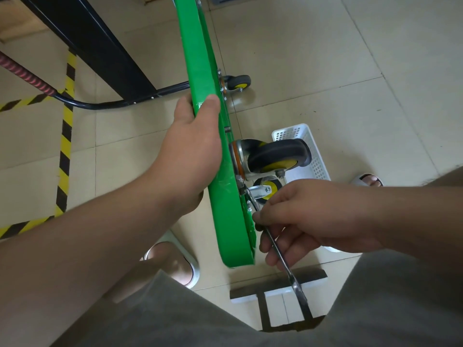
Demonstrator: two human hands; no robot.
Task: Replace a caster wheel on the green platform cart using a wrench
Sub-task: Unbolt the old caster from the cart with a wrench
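Observation:
The green platform cart (200, 58) stands on its edge, its underside facing right. My left hand (193, 146) grips the cart's upper edge, thumb over the rim. A large grey caster wheel (278, 156) with a yellow hub is bolted to the underside near my hands. A second caster (265, 192) shows just below it, and a third caster (239, 83) is farther along. My right hand (308, 216) holds a metal wrench (293, 274), whose head sits at the caster's mounting plate by the cart's underside.
A white perforated plastic basket (315, 156) sits on the tiled floor behind the casters. The cart's black handle bar (105, 105) lies left, beside yellow-black floor tape (66, 136). My sandalled feet (175, 261) are close under the cart. A white bracket (275, 304) lies on the floor.

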